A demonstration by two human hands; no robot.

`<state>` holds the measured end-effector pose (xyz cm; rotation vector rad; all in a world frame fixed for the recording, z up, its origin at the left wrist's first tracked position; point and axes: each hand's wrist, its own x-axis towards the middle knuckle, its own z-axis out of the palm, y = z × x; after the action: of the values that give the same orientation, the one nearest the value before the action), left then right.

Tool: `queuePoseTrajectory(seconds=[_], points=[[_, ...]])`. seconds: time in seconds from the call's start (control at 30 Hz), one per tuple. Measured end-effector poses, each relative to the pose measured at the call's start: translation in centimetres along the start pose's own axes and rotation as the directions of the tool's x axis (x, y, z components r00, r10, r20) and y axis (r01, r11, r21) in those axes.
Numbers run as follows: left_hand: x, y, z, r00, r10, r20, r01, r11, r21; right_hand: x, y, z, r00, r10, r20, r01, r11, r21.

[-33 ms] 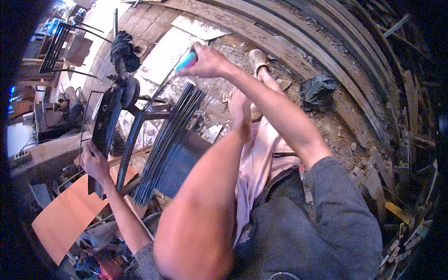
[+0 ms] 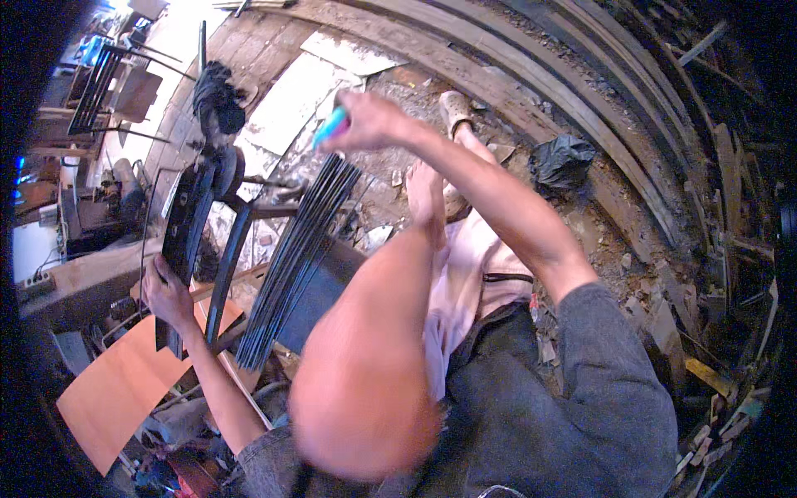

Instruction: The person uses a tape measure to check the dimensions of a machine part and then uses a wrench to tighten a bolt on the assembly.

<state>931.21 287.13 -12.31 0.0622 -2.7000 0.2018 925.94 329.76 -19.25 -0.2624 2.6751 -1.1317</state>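
Seemingly working the turquoise handle (image 2: 330, 129) gripped in your right hand (image 2: 367, 123) at eleven o'clock, you needed the black metal rail (image 2: 184, 232) steady beside your left hand (image 2: 168, 297), grasp unclear, at nine.

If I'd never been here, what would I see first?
Probably the bright turquoise thing in the right hand, above the middle. Next, maybe the bundle of thin black strips up and left of the bare knee, then the orange sheet at lower left.
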Motion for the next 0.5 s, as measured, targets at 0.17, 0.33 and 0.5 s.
queuePoseTrajectory(seconds=[0.17, 0.33, 0.5], points=[[-0.9, -3.4, 2.0, 0.998, -0.035, -0.043, 0.035, 0.999, -0.015, 0.8, -1.5, -2.0, 0.974, -0.18, 0.137, 0.189, 0.98, -0.058], [0.6, -2.2, 1.1, 1.0, -0.011, -0.018, 0.009, 0.991, -0.135, 8.2, -0.7, -4.8, 0.905, -0.373, 0.206, 0.368, 0.928, 0.065], [0.9, -0.1, 0.3, 0.994, -0.11, 0.023, 0.112, 0.986, -0.119, 12.9, 1.0, 1.7, 0.914, -0.348, 0.207, 0.322, 0.935, 0.152]])
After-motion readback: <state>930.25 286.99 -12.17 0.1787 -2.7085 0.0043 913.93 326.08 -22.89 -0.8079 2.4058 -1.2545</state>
